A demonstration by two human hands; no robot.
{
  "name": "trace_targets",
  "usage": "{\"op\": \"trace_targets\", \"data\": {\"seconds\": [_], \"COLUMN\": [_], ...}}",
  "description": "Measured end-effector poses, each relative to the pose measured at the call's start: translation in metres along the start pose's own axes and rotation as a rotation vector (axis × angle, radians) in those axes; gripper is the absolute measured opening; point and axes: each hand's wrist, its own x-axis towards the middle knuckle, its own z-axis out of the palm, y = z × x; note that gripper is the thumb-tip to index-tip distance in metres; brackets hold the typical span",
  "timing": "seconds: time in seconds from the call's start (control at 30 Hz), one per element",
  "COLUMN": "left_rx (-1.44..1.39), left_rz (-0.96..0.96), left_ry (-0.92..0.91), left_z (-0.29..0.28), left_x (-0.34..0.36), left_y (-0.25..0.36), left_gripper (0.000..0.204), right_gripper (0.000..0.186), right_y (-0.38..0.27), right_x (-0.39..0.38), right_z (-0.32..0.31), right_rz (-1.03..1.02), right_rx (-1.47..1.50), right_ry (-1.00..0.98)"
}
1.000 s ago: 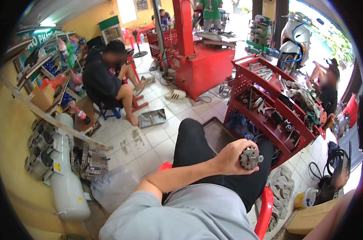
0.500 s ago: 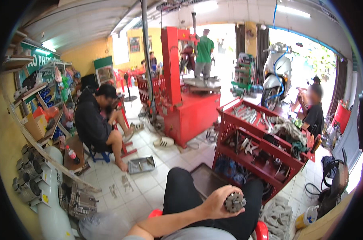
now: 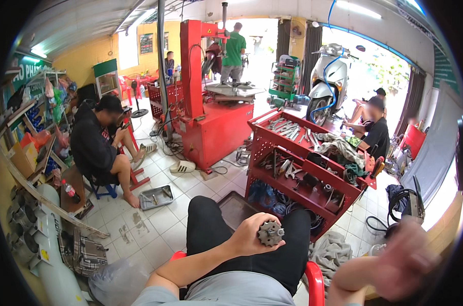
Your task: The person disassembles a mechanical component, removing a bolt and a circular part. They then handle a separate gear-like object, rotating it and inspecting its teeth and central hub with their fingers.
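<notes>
Above my lap, my left hand (image 3: 247, 235) is wrapped round a dark metal gear on a shaft (image 3: 270, 233). Its toothed face points up toward me, with a short shaft end standing out of the middle. The rest of the part is hidden by my fingers and palm. Far to the right, by the cardboard-coloured surface (image 3: 442, 232), my right hand (image 3: 402, 260) is raised and smeared by motion. Whether its fingers hold anything cannot be made out.
A red tool cart (image 3: 297, 176) with wrenches and rags stands ahead to the right. In front of my knees lies a dark tray (image 3: 234, 209). A grey cloth (image 3: 331, 252) is on the floor by my red chair (image 3: 315, 283). One person (image 3: 96, 145) sits at left.
My right hand has come into view at the right side. The view has swung a little to the right, and my left hand still grips the gear above my lap.
</notes>
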Motion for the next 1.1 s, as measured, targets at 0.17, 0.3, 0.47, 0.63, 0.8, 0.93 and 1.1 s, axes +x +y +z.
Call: {"op": "trace_targets", "data": {"seconds": [0.17,0.3,0.47,0.63,0.8,0.93,1.1], "left_rx": [-0.017,0.02,0.001,0.027,0.013,-0.024,-0.041], "left_rz": [-0.045,-0.092,-0.091,-0.095,-0.124,-0.146,-0.143], "left_ry": [-0.041,-0.088,-0.114,-0.123,-0.115,-0.114,-0.115], "left_z": [-0.001,0.0,0.003,0.006,0.005,0.004,0.004], "left_x": [-0.001,-0.007,-0.006,-0.005,-0.005,-0.004,-0.002], "left_y": [-0.005,-0.008,-0.004,0.0,-0.004,-0.002,0.002], "left_gripper": [0.051,0.054,0.053,0.052,0.052,0.052,0.05], "right_gripper": [0.029,0.029,0.035,0.032,0.029,0.027,0.029], "right_y": [0.035,0.033,0.028,0.031,0.034,0.03,0.034], "right_x": [-0.08,-0.105,-0.097,-0.1,-0.094,-0.091,-0.101], "right_z": [0.071,0.074,0.066,0.058,0.058,0.057,0.054], "right_rz": [0.401,0.378,0.379,0.372,0.416,0.491,0.414], "right_rx": [-0.241,-0.334,-0.494,-0.401,-0.255,-0.301,-0.316], "right_ry": [-0.797,-0.883,-0.851,-0.887,-0.843,-0.889,-0.942]}}
